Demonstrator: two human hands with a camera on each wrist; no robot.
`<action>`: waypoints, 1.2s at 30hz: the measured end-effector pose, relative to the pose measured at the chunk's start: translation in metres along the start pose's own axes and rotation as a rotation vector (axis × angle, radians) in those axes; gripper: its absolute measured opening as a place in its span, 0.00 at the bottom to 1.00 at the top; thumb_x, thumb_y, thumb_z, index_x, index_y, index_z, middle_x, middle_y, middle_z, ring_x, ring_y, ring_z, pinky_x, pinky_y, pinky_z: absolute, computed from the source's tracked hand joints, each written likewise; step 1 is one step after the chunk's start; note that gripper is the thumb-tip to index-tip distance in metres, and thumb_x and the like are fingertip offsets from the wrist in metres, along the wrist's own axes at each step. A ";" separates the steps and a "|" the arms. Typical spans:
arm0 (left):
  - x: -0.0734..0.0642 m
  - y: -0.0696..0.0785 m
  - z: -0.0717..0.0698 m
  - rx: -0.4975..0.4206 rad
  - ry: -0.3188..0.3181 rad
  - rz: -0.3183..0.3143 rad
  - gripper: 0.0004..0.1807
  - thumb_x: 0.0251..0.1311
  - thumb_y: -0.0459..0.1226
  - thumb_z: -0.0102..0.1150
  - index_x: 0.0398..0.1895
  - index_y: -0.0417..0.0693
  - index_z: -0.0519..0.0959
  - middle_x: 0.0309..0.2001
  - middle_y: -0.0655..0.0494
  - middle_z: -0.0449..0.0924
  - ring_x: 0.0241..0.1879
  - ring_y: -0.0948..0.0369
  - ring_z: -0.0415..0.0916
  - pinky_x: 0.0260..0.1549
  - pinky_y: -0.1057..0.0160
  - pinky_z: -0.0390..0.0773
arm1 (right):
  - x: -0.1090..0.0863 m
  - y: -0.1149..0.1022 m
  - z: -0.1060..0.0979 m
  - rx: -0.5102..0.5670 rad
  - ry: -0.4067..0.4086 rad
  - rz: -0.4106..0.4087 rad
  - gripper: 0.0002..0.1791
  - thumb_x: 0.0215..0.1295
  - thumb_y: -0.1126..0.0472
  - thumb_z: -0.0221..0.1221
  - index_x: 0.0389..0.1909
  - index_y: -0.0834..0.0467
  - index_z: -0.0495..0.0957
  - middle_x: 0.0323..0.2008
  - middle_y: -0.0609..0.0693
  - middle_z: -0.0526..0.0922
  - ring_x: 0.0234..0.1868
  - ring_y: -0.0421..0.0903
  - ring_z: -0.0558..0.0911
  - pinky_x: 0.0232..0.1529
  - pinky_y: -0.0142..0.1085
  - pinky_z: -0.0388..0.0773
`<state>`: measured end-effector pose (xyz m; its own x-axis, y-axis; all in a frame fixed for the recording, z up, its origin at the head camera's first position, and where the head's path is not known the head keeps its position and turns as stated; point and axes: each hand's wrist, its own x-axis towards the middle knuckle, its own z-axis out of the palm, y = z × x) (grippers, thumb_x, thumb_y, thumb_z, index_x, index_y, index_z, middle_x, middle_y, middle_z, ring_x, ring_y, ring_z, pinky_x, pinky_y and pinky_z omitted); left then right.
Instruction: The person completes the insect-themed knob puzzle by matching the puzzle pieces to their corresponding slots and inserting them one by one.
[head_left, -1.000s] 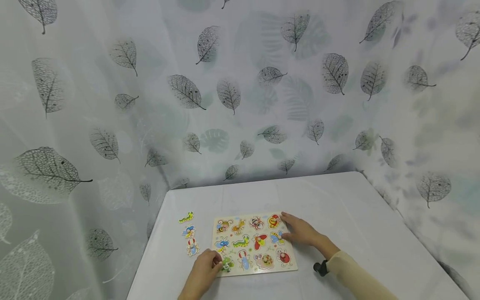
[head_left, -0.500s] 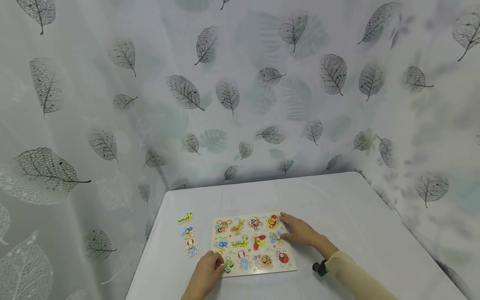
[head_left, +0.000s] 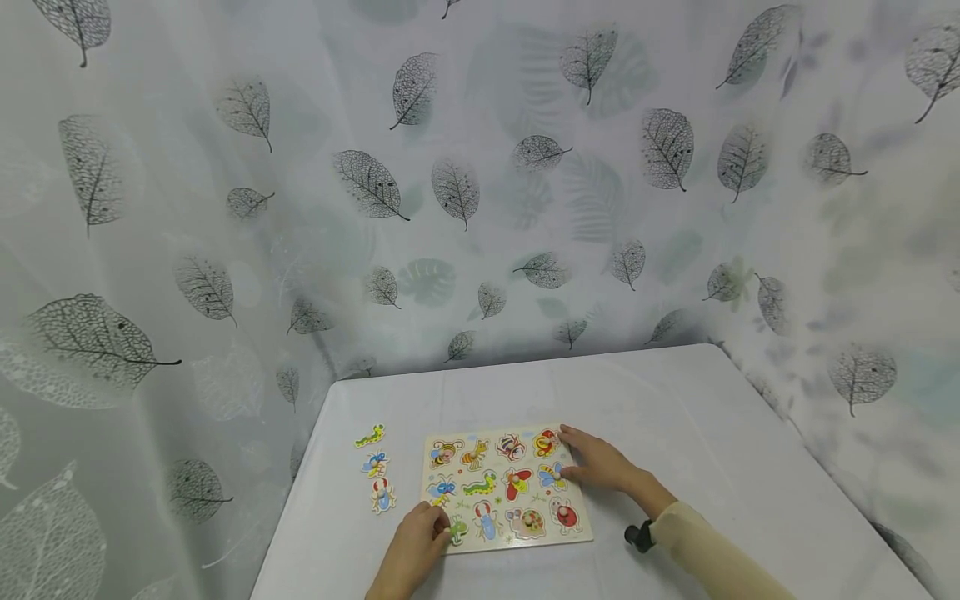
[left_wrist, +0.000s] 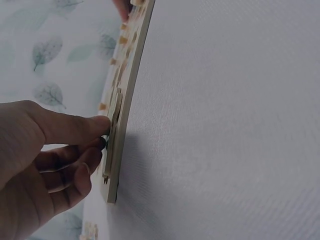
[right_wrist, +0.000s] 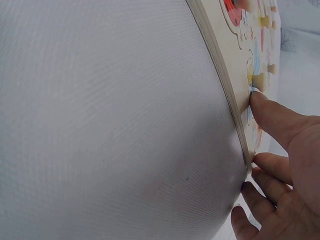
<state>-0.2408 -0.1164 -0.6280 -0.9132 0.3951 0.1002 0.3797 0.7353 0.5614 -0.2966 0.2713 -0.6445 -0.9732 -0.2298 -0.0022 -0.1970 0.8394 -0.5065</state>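
Observation:
A wooden peg puzzle board (head_left: 540, 542) with bug pictures lies flat on the white table. At its near left corner my left hand (head_left: 411, 542) pinches the knob of a green puzzle piece (head_left: 458, 530), partly hidden by the fingers. In the left wrist view, the thumb and fingertips of this hand (left_wrist: 55, 155) meet at the knob, and the piece sits slightly proud of the board. My right hand (head_left: 603, 462) rests on the board's right edge. Its thumb (right_wrist: 270, 112) touches the top face, while the other fingers lie along the side.
Left of the board, three loose pieces lie in a column: a green caterpillar (head_left: 370, 436), a blue fly (head_left: 375, 464) and a blue beetle with red pincers (head_left: 383, 495). Leaf-printed curtains (head_left: 495, 208) hang behind the table (head_left: 637, 392).
The green piece has turned and shifted slightly under my left fingers, and that hand has edged a little to the right. My right hand has stayed at the board's edge.

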 end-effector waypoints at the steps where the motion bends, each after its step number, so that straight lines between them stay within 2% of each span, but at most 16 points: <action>1: 0.000 0.000 0.000 0.005 -0.001 0.002 0.08 0.58 0.31 0.72 0.29 0.50 0.81 0.30 0.65 0.72 0.29 0.71 0.67 0.28 0.67 0.75 | 0.000 0.000 0.000 -0.001 -0.001 0.000 0.43 0.63 0.46 0.73 0.75 0.60 0.69 0.79 0.56 0.64 0.77 0.60 0.65 0.74 0.59 0.65; 8: -0.001 -0.001 -0.002 0.040 0.002 -0.005 0.06 0.59 0.32 0.72 0.31 0.50 0.82 0.31 0.64 0.72 0.29 0.71 0.67 0.29 0.66 0.75 | -0.001 0.000 -0.001 0.005 0.005 -0.005 0.43 0.64 0.47 0.73 0.75 0.61 0.69 0.79 0.57 0.64 0.77 0.61 0.65 0.73 0.60 0.65; 18: -0.001 -0.003 0.003 0.042 0.025 -0.021 0.06 0.59 0.31 0.71 0.31 0.50 0.82 0.31 0.64 0.72 0.29 0.70 0.67 0.29 0.66 0.74 | -0.002 -0.002 -0.002 0.006 0.003 -0.008 0.43 0.63 0.48 0.73 0.75 0.61 0.69 0.79 0.57 0.64 0.77 0.61 0.65 0.73 0.60 0.65; 24: -0.002 -0.005 0.003 0.021 0.029 -0.014 0.07 0.59 0.31 0.71 0.32 0.51 0.82 0.31 0.63 0.71 0.29 0.70 0.66 0.28 0.67 0.74 | -0.002 -0.003 -0.002 0.004 0.003 -0.002 0.43 0.63 0.48 0.74 0.74 0.61 0.70 0.78 0.58 0.64 0.77 0.62 0.66 0.73 0.61 0.66; 28: -0.002 -0.012 -0.003 -0.022 0.013 -0.017 0.08 0.58 0.36 0.75 0.34 0.50 0.82 0.32 0.62 0.71 0.30 0.70 0.66 0.28 0.68 0.73 | -0.002 -0.003 -0.003 0.004 0.004 -0.002 0.43 0.63 0.49 0.74 0.74 0.61 0.70 0.78 0.57 0.64 0.77 0.61 0.66 0.72 0.61 0.66; 31: 0.000 -0.021 -0.013 -0.044 0.036 -0.063 0.11 0.58 0.40 0.76 0.37 0.49 0.83 0.32 0.61 0.72 0.29 0.68 0.67 0.26 0.68 0.72 | -0.002 -0.004 -0.003 0.007 0.004 -0.006 0.43 0.63 0.49 0.73 0.74 0.62 0.69 0.78 0.58 0.64 0.77 0.61 0.66 0.73 0.61 0.66; 36: 0.007 -0.042 -0.035 0.041 0.166 -0.221 0.15 0.60 0.40 0.75 0.45 0.43 0.82 0.35 0.56 0.73 0.30 0.64 0.69 0.27 0.66 0.72 | -0.002 -0.005 -0.003 0.008 -0.002 -0.003 0.43 0.63 0.49 0.74 0.75 0.62 0.69 0.78 0.58 0.64 0.77 0.61 0.65 0.73 0.61 0.65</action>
<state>-0.2683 -0.1635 -0.6224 -0.9849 0.1295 0.1147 0.1715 0.8165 0.5513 -0.2942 0.2691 -0.6389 -0.9723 -0.2338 -0.0027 -0.1993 0.8348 -0.5132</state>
